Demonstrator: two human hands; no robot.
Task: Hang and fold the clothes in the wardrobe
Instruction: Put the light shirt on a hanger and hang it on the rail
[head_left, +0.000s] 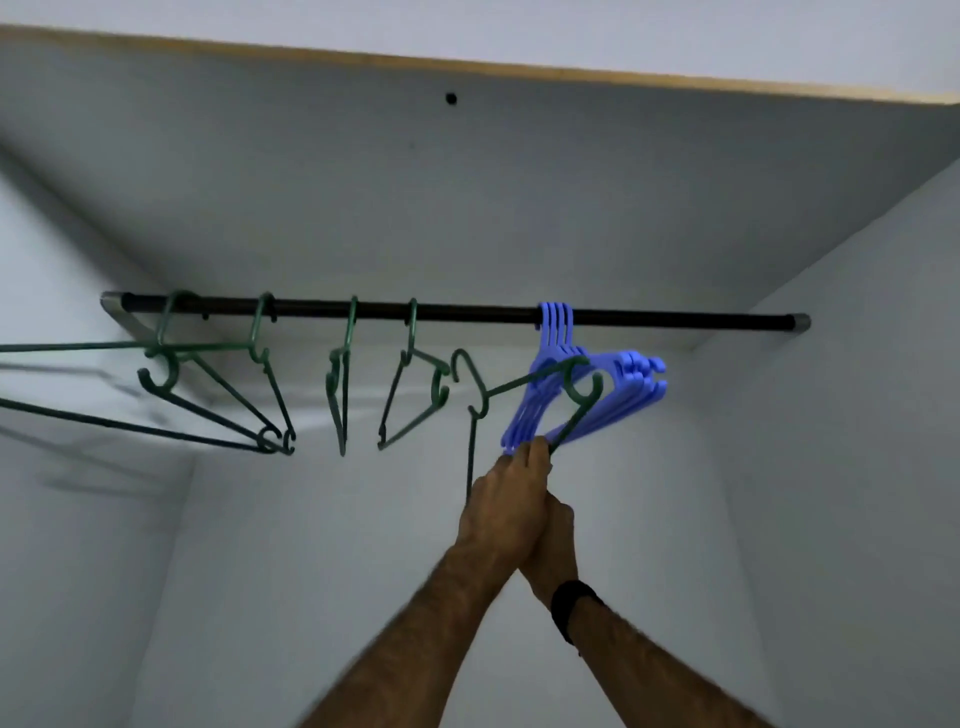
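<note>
Below the wardrobe rail (452, 313), both hands (524, 499), pressed together, grip one green hanger (524, 387).

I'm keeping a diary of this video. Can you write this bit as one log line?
left hand: grips green hanger, off rod | right hand: mostly hidden | blue hangers: on rod

black rail (467, 313) across the wardrobe, four green hangers (343, 374) hooked on it plus a bunch of blue ones (556, 332)

No text, label, brand, number or sign can be read anywhere.
</note>
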